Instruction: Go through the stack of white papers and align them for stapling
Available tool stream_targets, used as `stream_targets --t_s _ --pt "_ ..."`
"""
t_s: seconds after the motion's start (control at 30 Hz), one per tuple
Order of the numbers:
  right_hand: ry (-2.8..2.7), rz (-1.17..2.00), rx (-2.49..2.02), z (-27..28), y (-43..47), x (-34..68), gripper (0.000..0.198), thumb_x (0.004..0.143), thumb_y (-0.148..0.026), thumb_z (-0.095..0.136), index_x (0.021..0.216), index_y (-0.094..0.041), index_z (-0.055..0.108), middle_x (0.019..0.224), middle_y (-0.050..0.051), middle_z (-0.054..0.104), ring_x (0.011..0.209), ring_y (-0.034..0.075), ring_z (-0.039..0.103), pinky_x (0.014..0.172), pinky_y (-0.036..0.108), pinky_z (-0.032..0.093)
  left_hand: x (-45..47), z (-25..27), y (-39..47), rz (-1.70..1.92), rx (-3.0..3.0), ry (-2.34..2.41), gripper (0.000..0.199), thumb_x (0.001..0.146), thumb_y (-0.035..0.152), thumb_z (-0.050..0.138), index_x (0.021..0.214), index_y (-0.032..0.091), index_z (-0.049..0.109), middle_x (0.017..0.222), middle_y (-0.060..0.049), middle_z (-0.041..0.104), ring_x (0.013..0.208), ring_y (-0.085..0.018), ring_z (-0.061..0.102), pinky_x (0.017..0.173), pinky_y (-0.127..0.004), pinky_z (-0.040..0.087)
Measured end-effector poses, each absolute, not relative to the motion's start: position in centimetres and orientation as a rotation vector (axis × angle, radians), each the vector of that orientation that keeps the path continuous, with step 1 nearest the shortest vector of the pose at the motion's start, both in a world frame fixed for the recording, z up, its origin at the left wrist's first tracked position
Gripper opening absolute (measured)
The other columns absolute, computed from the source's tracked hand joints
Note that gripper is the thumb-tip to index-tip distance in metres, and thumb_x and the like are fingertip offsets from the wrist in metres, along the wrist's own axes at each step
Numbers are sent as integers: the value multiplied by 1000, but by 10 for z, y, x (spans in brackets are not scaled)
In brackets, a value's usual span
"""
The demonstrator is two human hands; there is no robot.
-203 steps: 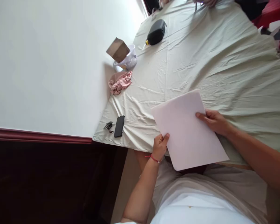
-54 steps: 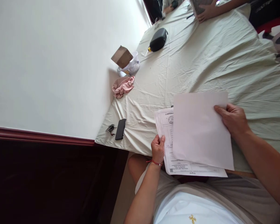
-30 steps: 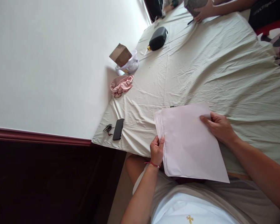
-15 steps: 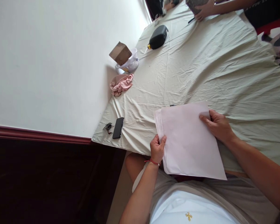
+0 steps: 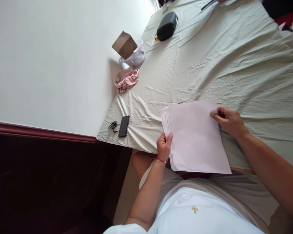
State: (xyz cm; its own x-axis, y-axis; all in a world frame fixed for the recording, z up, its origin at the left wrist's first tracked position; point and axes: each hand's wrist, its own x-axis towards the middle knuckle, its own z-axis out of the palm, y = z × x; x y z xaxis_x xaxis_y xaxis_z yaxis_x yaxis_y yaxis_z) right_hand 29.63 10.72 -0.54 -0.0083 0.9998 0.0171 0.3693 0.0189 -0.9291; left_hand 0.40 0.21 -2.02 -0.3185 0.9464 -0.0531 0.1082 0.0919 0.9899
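Observation:
A stack of white paper sheets [image 5: 194,138] lies between my hands, partly over the table's near edge and partly above my lap. My left hand [image 5: 164,147] grips the stack's left edge, thumb on top and fingers underneath; several sheet edges fan out there. At the upper right edge, my right hand [image 5: 228,121] pinches the paper between thumb and fingers. Whether it holds one sheet or more, I cannot tell. A small dark object [image 5: 180,103] peeks out behind the stack's far edge, mostly hidden.
A pale cloth [image 5: 185,74] covers the table. Along its left side are keys [image 5: 113,125], a black phone [image 5: 124,126], pink fabric [image 5: 126,80], a clear plastic basket [image 5: 139,58] with a cardboard box [image 5: 124,45], and a black case [image 5: 167,26]. A white wall [image 5: 51,65] borders the left.
The view has tilted down, so things on the table sit higher in the picture and the other person's arm has mostly left it. Both hands keep their grip on the paper.

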Motion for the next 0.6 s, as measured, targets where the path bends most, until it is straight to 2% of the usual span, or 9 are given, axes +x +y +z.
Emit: stream_targets --t_s 0.23,0.37,0.6 --pt "-1430 915 -1539 -3 107 295 22 82 -44 65 74 -24 59 66 -1 54 63 14 46 63 31 36 0 -21 0 1344 1070 1503 27 89 44 70 96 19 74 83 -1 69 78 -16 61 81 -27 51" --pt "-1389 874 -1588 -6 108 295 18 80 -42 67 80 -24 63 62 -1 50 61 14 45 61 31 33 -1 -20 0 1328 1087 1496 23 89 40 69 96 18 73 81 -1 68 76 -15 60 78 -25 50" --pt "-1419 999 -1518 -12 109 296 24 79 -48 68 83 -24 67 70 0 60 63 14 47 61 31 36 1 -20 2 1322 1109 1494 26 86 41 74 100 18 73 94 -4 75 87 -17 66 85 -27 53"
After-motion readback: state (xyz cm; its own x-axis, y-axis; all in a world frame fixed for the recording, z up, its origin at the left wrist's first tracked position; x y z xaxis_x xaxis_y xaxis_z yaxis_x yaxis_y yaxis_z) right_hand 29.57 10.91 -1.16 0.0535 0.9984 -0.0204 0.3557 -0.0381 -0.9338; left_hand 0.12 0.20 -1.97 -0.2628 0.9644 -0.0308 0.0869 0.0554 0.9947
